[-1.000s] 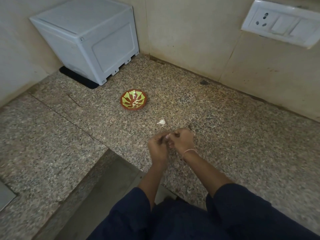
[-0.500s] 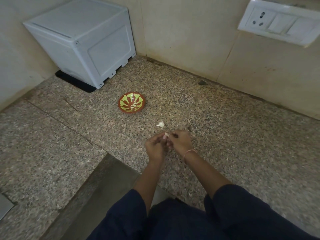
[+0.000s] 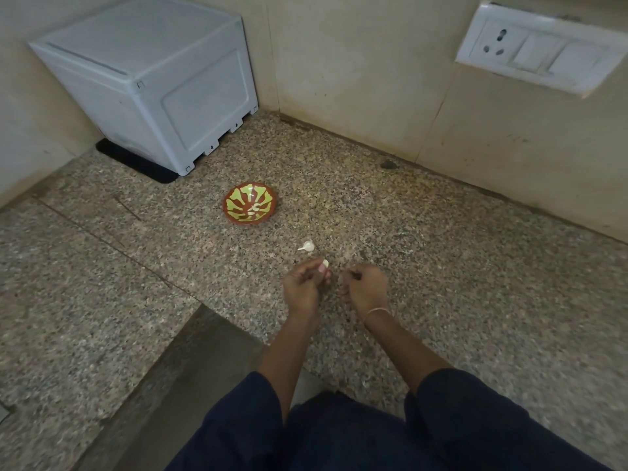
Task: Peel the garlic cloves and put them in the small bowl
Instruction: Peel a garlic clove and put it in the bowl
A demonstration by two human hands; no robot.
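Observation:
A small brown bowl (image 3: 249, 208) with a green pattern sits on the granite counter, with pale peeled cloves inside. My left hand (image 3: 303, 287) pinches a pale garlic clove (image 3: 324, 264) at its fingertips, below and right of the bowl. My right hand (image 3: 366, 287) is a short gap to the right with its fingers curled; I cannot tell if it holds a scrap of skin. One unpeeled white clove (image 3: 307, 246) lies on the counter between the bowl and my hands.
A grey plastic box (image 3: 149, 79) stands in the back left corner. A white socket and switch plate (image 3: 540, 51) is on the right wall. The counter (image 3: 475, 266) has a cut-out step (image 3: 190, 362) at the lower left.
My hands were pressed together on the clove; now they have drawn apart. The clove stays in my left hand and shows more pale flesh.

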